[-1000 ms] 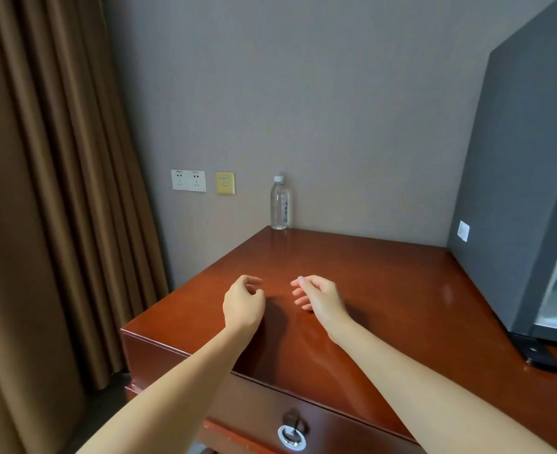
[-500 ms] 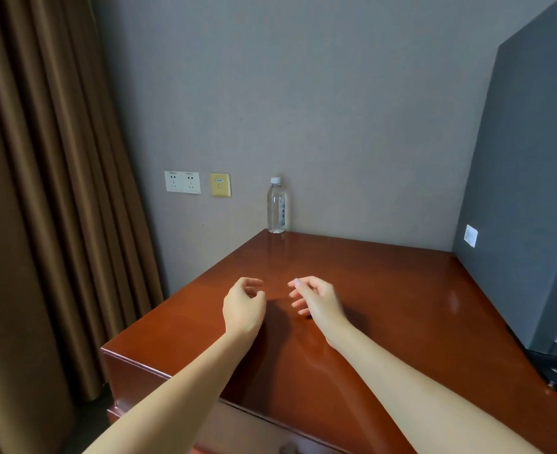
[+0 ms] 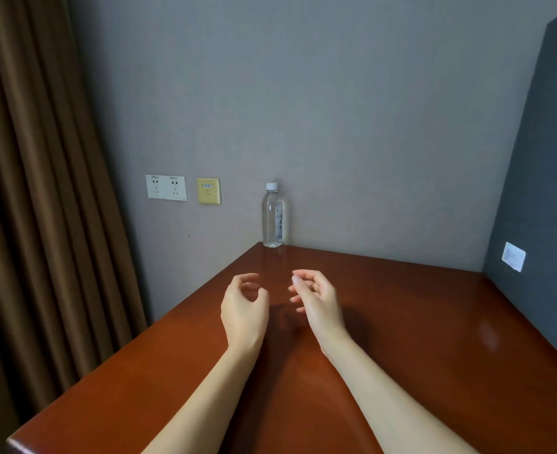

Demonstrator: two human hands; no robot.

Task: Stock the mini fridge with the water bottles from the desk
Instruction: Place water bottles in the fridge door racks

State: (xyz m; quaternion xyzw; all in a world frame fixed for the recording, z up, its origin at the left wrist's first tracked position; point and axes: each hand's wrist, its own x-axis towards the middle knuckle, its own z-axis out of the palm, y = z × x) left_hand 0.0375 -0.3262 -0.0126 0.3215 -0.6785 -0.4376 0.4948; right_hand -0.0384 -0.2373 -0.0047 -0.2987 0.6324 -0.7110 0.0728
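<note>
The water bottle (image 3: 273, 217) stands upright, cap up, at the far corner of the surface (image 3: 418, 322), close to the wall. Its label's writing is too small to read. Bare wood separates it from the left grip (image 3: 244, 306) and right grip (image 3: 319, 301), both loosely curled and holding nothing.

This looks like a hotel guest room. Heavy brown curtains (image 3: 41, 191) hang at the left beside a grey textured wall (image 3: 336, 109) with a double socket plate (image 3: 166, 187) and a yellow data plate (image 3: 208, 191). A glossy red-brown wooden worktop (image 3: 401, 322) meets a dark grey mini fridge (image 3: 545, 191) at the right, with a single water bottle (image 3: 272, 216) at its far edge.
</note>
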